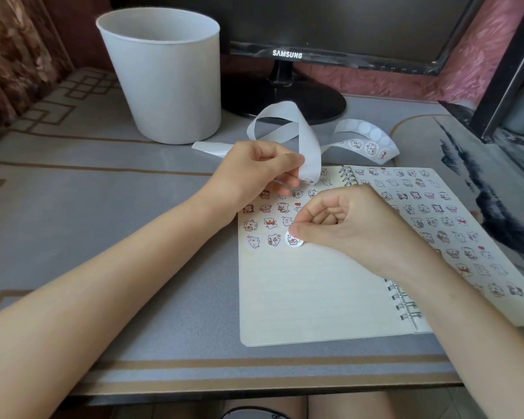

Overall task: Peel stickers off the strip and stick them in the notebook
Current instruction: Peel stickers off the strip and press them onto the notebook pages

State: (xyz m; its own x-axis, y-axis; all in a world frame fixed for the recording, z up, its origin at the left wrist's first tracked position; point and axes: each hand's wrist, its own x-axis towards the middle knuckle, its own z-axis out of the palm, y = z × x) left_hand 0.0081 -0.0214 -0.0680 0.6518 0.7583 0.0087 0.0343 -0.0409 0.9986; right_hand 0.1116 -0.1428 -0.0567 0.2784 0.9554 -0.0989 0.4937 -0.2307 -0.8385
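I see the left hand [254, 173] curled, pinching the looped strip [310, 146] over the far left page of the notebook [315, 297]. Right hand [345, 225] curled too — thumb and forefinger pinch a round sticker [294, 241] touching that page, at the right end of the nearest sticker row.

One wide-angle view only, worn on the head. It looks forward and down from the near edge of the table [103, 222], close enough that the open notebook [315, 291] fills much of the lower right. A monitor [315, 25] and a white bin [164, 86] line the frame's top.
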